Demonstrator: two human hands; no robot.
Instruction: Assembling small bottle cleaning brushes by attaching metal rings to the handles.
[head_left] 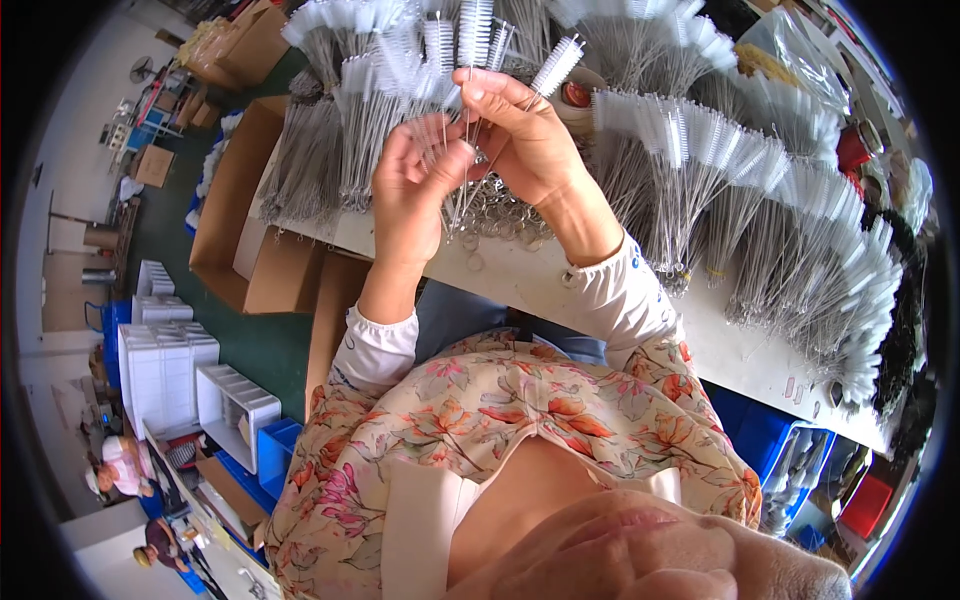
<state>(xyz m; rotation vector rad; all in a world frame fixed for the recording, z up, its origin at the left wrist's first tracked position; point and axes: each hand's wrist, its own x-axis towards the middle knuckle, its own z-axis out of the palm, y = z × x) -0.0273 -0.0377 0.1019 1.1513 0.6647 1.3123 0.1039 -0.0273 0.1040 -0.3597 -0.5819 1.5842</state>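
Both hands were raised above the far table (560, 290). The left hand (415, 190) and the right hand (520, 130) each pinched the thin wire stems of four or five white brushes (470, 45). These looked light, springy and easily bent, best gripped low on the stems. The bundles (700, 170) behind were too many to count.

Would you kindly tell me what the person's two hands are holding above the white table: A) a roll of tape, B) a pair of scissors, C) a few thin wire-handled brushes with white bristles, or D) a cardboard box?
C: the left hand and right hand together pinch a few thin wire brushes with white bristle tips, above the white table covered with bundles of the same brushes.
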